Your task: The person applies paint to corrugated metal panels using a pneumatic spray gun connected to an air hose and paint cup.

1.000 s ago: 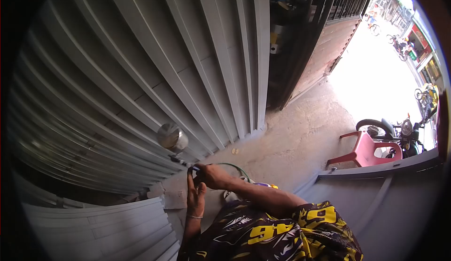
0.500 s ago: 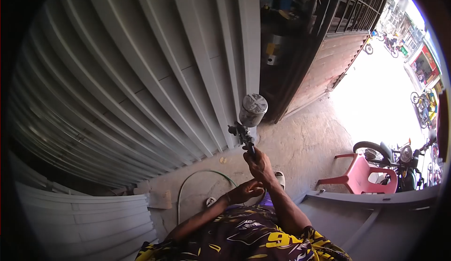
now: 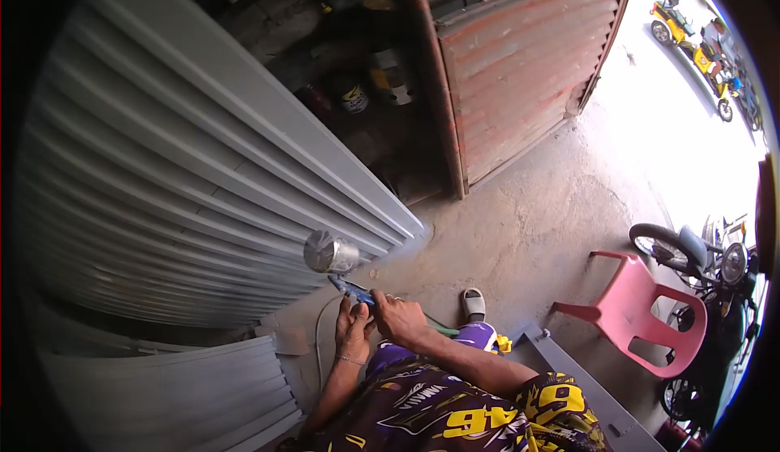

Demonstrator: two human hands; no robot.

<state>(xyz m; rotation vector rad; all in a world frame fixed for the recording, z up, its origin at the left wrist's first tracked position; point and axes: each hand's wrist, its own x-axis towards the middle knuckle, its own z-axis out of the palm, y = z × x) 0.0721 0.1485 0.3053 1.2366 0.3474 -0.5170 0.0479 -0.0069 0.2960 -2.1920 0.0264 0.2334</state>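
A paint spray gun [image 3: 349, 289] with a round, paint-smeared cup [image 3: 331, 252] is held in front of my body, beside the lower edge of a grey corrugated metal panel [image 3: 244, 180]. My right hand [image 3: 400, 320] is closed around the gun's handle end. From the left, my left hand [image 3: 353, 336] has its fingers closed on the gun's body, partly hidden against it. A green hose [image 3: 441, 329] emerges beyond my right hand and runs toward my leg.
A pink plastic chair [image 3: 642, 310] and a motorcycle [image 3: 703, 269] stand at right. Another grey corrugated panel [image 3: 175, 395] lies lower left. A rusty red gate [image 3: 528, 78] stands ahead, beside a dark space with containers [image 3: 353, 97]. Yellow vehicles [image 3: 691, 49] are outside.
The spray gun has come left and closer to my body. My left hand, earlier apart from it, now grips it with my right. The view has swung to the right.
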